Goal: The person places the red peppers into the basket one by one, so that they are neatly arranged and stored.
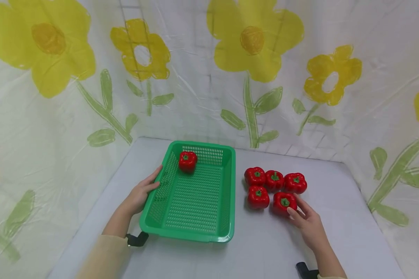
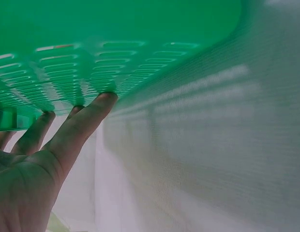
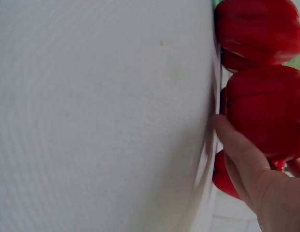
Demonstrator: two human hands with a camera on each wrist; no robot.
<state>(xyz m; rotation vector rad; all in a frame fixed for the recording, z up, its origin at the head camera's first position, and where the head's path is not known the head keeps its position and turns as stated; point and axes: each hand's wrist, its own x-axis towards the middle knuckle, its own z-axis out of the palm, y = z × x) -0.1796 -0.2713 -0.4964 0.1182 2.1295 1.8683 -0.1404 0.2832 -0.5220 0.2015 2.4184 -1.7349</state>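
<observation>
A green plastic basket [image 1: 192,201] with slotted walls stands on the table, left of the middle. Inside it, near the far left corner, lies one red bell pepper [image 1: 187,162]. My left hand [image 1: 139,195] rests its fairly straight fingers against the basket's left side; the left wrist view shows the fingertips on the slotted wall [image 2: 82,72]. To the right, my right hand [image 1: 309,223] holds a red bell pepper [image 1: 284,203] with a green stem, thumb at the near side and fingers at the far side. The right wrist view shows this pepper [image 3: 268,111] close up.
Several more red bell peppers [image 1: 274,180] sit close together just beyond and left of the held one. The table has a white cover [image 1: 265,248]. A curtain with yellow flowers [image 1: 192,97] hangs behind the table and along both sides.
</observation>
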